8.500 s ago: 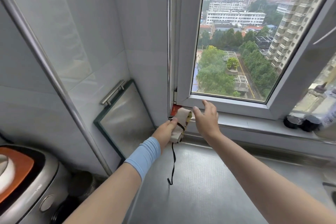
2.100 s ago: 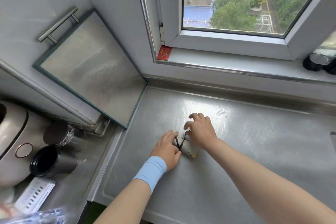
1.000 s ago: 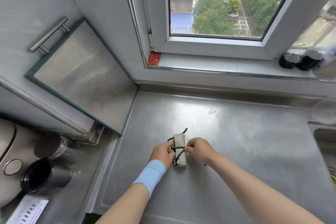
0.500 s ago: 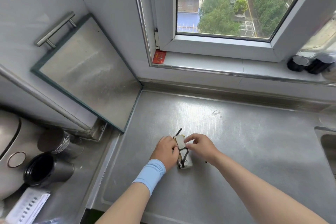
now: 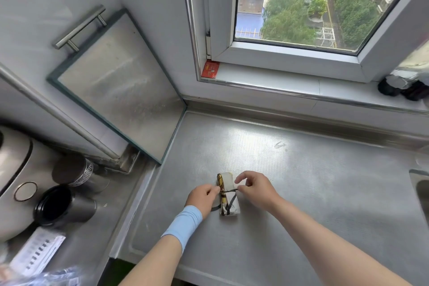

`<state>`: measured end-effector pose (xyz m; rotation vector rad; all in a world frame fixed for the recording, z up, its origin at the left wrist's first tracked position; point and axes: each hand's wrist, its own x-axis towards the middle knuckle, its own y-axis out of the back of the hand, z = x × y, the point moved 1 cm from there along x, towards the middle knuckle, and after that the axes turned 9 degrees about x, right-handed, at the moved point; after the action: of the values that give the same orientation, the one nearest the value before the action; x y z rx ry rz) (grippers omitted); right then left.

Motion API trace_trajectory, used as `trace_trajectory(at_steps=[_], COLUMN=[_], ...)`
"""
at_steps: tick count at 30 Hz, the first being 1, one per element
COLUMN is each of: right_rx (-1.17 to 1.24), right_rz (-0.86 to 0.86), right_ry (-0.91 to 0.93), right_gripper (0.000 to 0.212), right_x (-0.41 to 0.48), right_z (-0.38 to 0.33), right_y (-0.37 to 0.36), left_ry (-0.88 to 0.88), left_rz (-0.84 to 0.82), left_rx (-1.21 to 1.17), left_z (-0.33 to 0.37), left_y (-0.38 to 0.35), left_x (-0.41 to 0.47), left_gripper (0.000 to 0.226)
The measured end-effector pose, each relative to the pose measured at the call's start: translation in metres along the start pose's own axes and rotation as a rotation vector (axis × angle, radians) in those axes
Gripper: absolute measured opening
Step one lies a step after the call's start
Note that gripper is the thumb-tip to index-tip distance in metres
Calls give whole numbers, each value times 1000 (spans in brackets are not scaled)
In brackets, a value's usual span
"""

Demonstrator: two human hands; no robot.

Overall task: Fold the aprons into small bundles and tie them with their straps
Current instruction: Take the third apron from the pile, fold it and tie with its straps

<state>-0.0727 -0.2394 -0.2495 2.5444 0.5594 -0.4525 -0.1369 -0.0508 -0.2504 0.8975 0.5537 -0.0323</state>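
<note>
Left of bundle (image 5: 228,181), dark-mouthed steel cup (image 5: 77,208).

Both forearms reach forward; left hand (image 5: 202,198) and right hand (image 5: 256,189) lie close together, each pinching the strap (image 5: 229,190) between them.

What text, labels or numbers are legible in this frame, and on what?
None can be read.
Red card on the window sill: print too blurred.
White printed sheet at lower left: dark marks, blurred.
Plastic wrapper at the bottom edge: print too small.
Apron bundle and its strap: pattern only, no lettering.
</note>
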Motion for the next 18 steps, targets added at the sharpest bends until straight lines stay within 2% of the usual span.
trace_trajectory(at_steps=[4, 9, 13, 15, 18], right_rx=[-107, -105, -74, -1, 254], right_rz=[-45, -79, -69, -89, -83], right_ry=[86, 79, 48, -17, -127], right_gripper=[39, 37, 33, 26, 18], right_x=[-4, -6, -6, -6, -5], right_z=[-8, -18, -18, -21, -26], right_y=[-8, -12, -17, -16, -8], left_ry=[-34, -245, -355, -336, -294], left_rz=[-26, -32, -103, -140, -125], left_rx=[-51, -151, -50, -1, 73], left_z=[-10, 14, 42, 45, 45], left_y=[11, 34, 32, 28, 30], left_x=[-1, -1, 9, 15, 24], left_gripper=[38, 30, 18, 17, 17])
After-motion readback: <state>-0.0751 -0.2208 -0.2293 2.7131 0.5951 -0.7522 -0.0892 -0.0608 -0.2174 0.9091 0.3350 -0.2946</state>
